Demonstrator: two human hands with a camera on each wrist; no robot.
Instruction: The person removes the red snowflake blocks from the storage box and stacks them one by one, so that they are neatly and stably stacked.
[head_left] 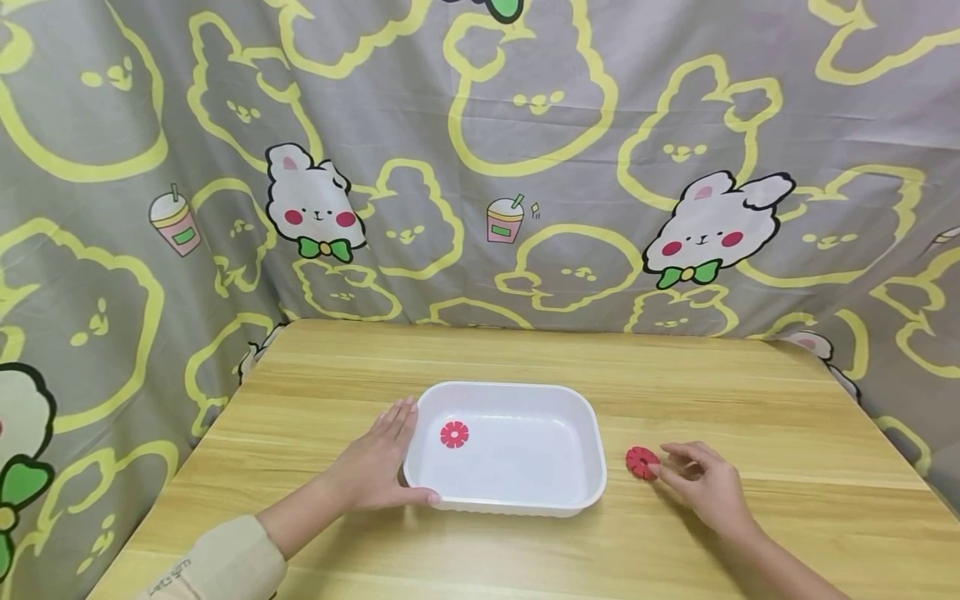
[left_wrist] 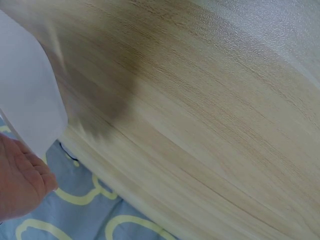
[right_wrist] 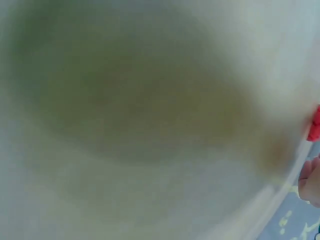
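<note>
A white plastic basin (head_left: 517,506) stands on the wooden table in the head view. My left hand (head_left: 378,467) rests against its left end, fingers straight along the outside wall and thumb stretched along the near rim. Inside the basin, toward the left, lies a red notched snowflake disc (head_left: 454,435) with a hole in its centre. To the right of the basin my right hand (head_left: 708,487) pinches the edge of a second red snowflake disc (head_left: 637,463) between thumb and index finger, low over the table. Part of something red (right_wrist: 314,125) shows at the right wrist view's edge.
The light wooden table (head_left: 337,367) extends around the basin on all sides. Grey curtains (head_left: 420,250) with yellow outlines and white rabbit prints hang behind the table and along both sides. Most of the right wrist view is blurred.
</note>
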